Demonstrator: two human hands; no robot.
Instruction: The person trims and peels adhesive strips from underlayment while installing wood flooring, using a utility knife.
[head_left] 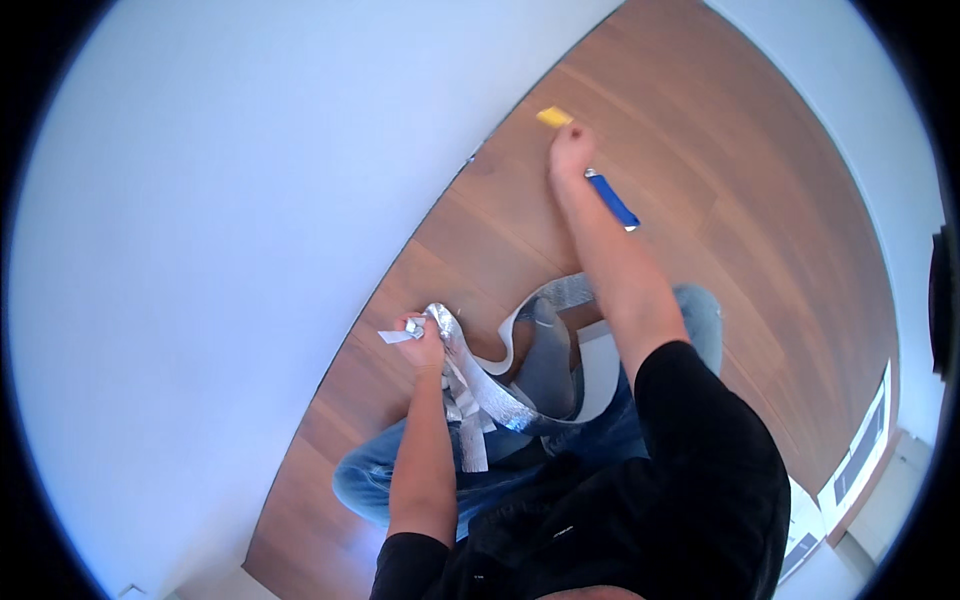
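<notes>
My left hand is closed round crumpled silvery foil strip, and a short pale end sticks out past the fingers. From there a long silver foil strip, white on its underside, loops across my lap and around my foot. Smaller cut foil pieces hang or lie below the left hand. Stretched far forward over the floor, my right hand is closed at a small yellow thing, too blurred to name. Beside the right wrist is a blue-handled tool with silvery ends; it looks to lie on the floor.
I sit with bent legs in jeans on a wood-plank floor. A white wall runs along the left, its lower edge close to both hands. Another pale wall rises at the right. White printed sheets or panels lie at lower right.
</notes>
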